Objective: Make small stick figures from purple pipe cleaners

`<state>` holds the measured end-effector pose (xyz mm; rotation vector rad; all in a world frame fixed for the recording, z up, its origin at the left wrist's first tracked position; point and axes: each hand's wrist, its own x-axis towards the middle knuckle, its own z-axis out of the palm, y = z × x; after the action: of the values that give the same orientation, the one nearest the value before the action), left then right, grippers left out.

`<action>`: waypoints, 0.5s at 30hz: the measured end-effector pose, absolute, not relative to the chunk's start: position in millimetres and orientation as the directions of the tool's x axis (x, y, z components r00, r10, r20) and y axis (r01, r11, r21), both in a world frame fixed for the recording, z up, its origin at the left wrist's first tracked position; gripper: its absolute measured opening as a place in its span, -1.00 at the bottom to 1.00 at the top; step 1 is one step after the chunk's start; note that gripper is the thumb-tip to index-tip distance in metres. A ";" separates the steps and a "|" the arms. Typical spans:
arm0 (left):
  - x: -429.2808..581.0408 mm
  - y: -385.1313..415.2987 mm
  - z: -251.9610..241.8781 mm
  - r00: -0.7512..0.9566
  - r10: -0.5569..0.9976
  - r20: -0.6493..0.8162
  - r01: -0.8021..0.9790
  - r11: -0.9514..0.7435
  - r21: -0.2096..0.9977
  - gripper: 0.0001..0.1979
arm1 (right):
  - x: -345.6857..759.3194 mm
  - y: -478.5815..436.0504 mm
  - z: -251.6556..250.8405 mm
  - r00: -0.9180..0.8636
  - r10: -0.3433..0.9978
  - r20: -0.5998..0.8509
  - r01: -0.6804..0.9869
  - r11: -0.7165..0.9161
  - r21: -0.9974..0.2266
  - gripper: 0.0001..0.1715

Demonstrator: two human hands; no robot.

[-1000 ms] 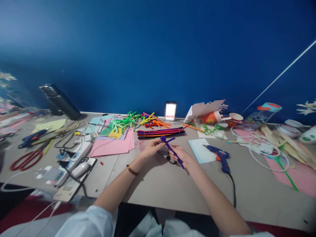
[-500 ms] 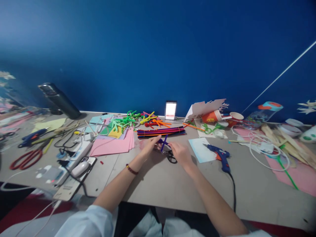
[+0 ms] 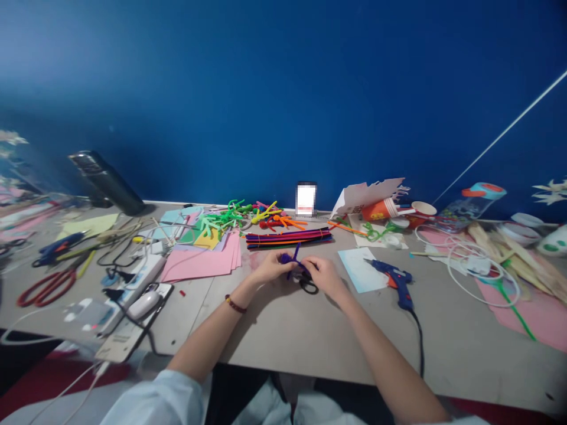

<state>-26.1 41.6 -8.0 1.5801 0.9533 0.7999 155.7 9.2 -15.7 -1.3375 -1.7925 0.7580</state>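
Note:
Between my two hands is a small twisted figure of purple pipe cleaner [image 3: 296,255], with a few short limbs sticking out. My left hand [image 3: 271,267] pinches its left end between thumb and fingers. My right hand [image 3: 325,274] is closed on a limb at its right side. Beneath the hands lies a pair of scissors with black handles [image 3: 309,287], its blades partly hidden. Just beyond them rests a bundle of pipe cleaners [image 3: 290,237] in purple, red, orange and dark blue.
A blue glue gun [image 3: 398,280] lies on the right, its cord hanging over the front edge. Pink paper sheets [image 3: 199,264], a power strip [image 3: 133,289] and a phone [image 3: 119,342] are on the left. Finished-looking coloured pipe-cleaner figures [image 3: 230,218] are heaped behind.
The purple figure has turned a little and its crossed limbs sit differently. My left hand has shifted slightly down and its fingers have curled more around the figure.

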 end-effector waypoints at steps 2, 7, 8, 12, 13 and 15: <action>-27.2 41.2 -7.5 0.485 0.874 0.020 0.201 -0.134 0.970 -0.72 | 157.6 10.6 -14.3 -0.207 0.978 -0.005 0.345 0.068 -0.936 -0.65; -31.0 38.8 -2.7 0.552 0.834 0.018 0.194 -0.150 0.970 -0.72 | 162.0 12.1 -16.4 -0.452 0.812 -0.370 -0.039 -0.432 -0.901 -0.65; -31.8 38.2 -1.1 0.580 0.815 0.018 0.169 -0.142 0.975 -0.72 | 161.6 11.4 -16.7 -0.498 0.780 -0.379 -0.083 -0.478 -0.874 -0.66; -34.7 37.1 2.8 0.621 0.783 0.036 0.103 -0.127 0.987 -0.73 | 156.0 7.6 -16.8 -0.612 0.709 -0.350 -0.200 -0.567 -0.799 -0.66; -34.9 37.3 2.7 0.617 0.786 0.036 0.098 -0.122 0.988 -0.73 | 154.5 7.3 -17.1 -0.620 0.706 -0.342 -0.218 -0.574 -0.790 -0.64; -34.1 38.3 1.3 0.590 0.806 0.037 0.089 -0.111 0.990 -0.72 | 152.1 8.1 -18.7 -0.589 0.742 -0.322 -0.232 -0.536 -0.812 -0.59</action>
<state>-34.1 38.3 1.3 1.5852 0.7722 0.7241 152.1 8.1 -18.7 -0.8997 -0.9970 2.1438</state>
